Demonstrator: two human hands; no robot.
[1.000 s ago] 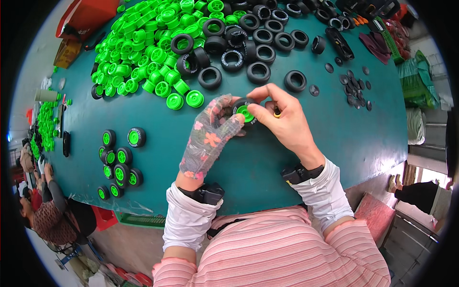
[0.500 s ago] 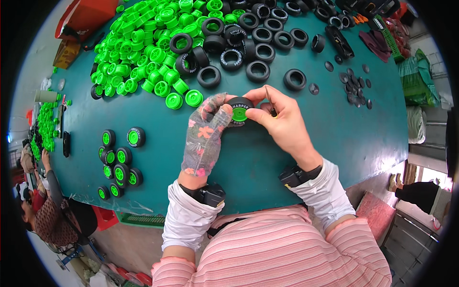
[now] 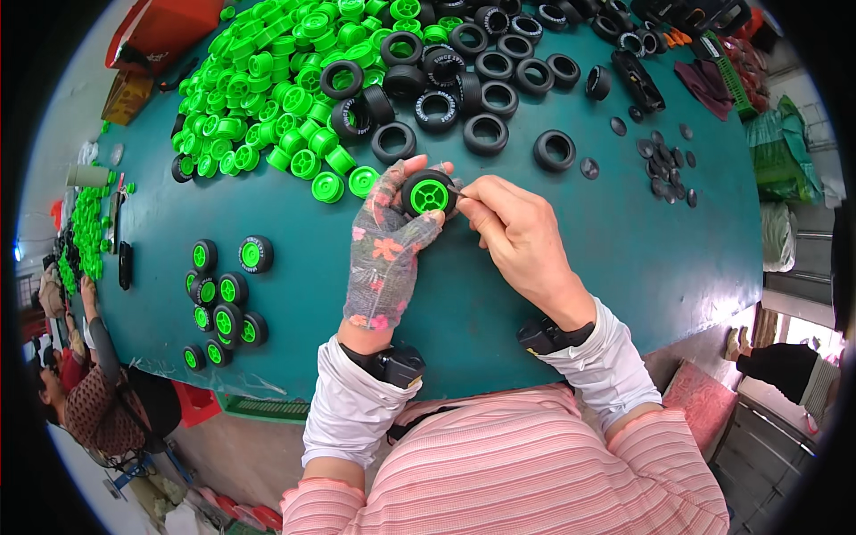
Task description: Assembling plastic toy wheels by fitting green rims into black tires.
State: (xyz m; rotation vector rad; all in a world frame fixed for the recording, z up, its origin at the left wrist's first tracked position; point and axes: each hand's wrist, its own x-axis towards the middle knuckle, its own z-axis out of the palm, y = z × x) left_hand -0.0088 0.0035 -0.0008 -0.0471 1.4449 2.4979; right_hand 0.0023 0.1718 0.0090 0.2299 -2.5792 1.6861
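My left hand (image 3: 385,254), in a floral mesh glove, holds a small toy wheel (image 3: 428,195), a black tyre with a bright green hub facing up. My right hand (image 3: 517,236) is bare and touches the wheel's right side with its fingertips pinched together. Both hands hover over the teal table (image 3: 624,259). Just beyond them lie loose green hubs (image 3: 294,98) and loose black tyres (image 3: 486,89).
Several finished green-and-black wheels (image 3: 223,299) stand at the table's left front. Small dark discs (image 3: 660,165) lie at the right. Another person (image 3: 89,383) sits at the lower left. More green parts (image 3: 85,223) line the far left edge.
The wheel has turned in my hands, so its green hub now faces up and shows fully. Both hands stayed in about the same place over the table.
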